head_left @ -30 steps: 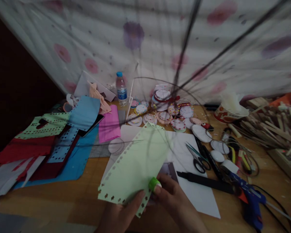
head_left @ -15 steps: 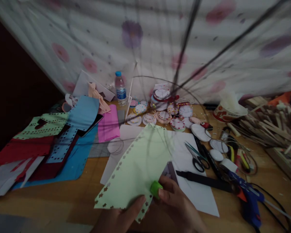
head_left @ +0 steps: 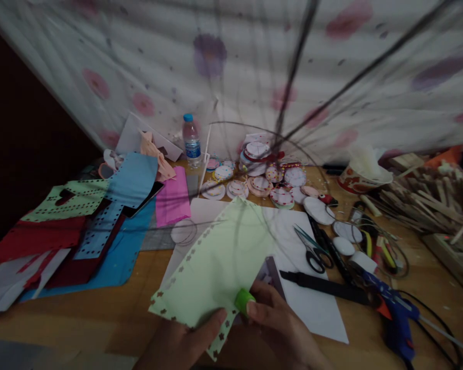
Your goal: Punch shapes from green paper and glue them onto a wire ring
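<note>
A pale green sheet of paper (head_left: 216, 257) with small flower-shaped holes along its left and lower edges is tilted up over the table. My left hand (head_left: 181, 339) grips its lower edge, thumb pressed on top and the other fingers hidden underneath. In my right hand (head_left: 280, 318) is a small bright green craft punch (head_left: 244, 301), pinched at the sheet's lower right edge. Right beside that spot runs a row of holes. Whether the sheet sits inside the punch's slot I cannot tell. White paper (head_left: 312, 303) lies beneath.
Scissors (head_left: 314, 252), a black strap-like strip (head_left: 324, 288) and a blue glue gun (head_left: 397, 318) lie to the right. Decorated paper discs (head_left: 237, 189) and a water bottle (head_left: 192, 141) stand behind. Punched coloured sheets (head_left: 133, 177) pile up left; wooden sticks (head_left: 435, 198) fill the far right.
The green sheet's lower end has swung slightly left, its bottom corner lower. Both hands have shifted a little left with the punch, and more of a greyish item beneath shows.
</note>
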`<move>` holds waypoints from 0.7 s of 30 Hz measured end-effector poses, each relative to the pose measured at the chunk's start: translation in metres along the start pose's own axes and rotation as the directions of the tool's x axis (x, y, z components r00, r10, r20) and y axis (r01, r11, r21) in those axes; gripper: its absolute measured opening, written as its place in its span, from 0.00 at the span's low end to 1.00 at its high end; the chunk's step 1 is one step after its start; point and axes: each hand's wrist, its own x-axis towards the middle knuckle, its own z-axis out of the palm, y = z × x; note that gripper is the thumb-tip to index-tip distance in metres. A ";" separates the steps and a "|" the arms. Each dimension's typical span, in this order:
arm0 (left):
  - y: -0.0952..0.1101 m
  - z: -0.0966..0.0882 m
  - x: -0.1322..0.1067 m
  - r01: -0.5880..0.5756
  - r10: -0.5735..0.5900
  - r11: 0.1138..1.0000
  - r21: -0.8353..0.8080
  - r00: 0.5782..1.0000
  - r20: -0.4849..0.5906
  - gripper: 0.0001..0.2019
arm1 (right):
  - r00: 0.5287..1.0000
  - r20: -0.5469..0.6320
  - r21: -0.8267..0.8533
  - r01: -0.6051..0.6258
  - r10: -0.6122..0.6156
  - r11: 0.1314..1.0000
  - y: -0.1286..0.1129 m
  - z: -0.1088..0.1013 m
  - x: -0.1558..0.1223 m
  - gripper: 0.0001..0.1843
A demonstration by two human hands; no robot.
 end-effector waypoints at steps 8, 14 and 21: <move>0.010 -0.001 0.004 0.023 -0.019 0.997 -0.072 0.999 0.047 0.10 | 0.999 0.004 0.048 -0.052 0.051 0.998 -0.010 0.010 0.003 0.18; 0.013 -0.003 0.006 0.021 -0.021 1.000 -0.006 0.999 0.040 0.14 | 0.999 0.023 0.077 -0.033 0.031 0.996 -0.007 0.010 0.005 0.18; 0.009 0.006 0.008 0.093 -0.057 0.949 -0.301 0.990 0.126 0.17 | 1.000 -0.020 0.191 0.005 -0.001 0.981 0.003 0.001 0.010 0.18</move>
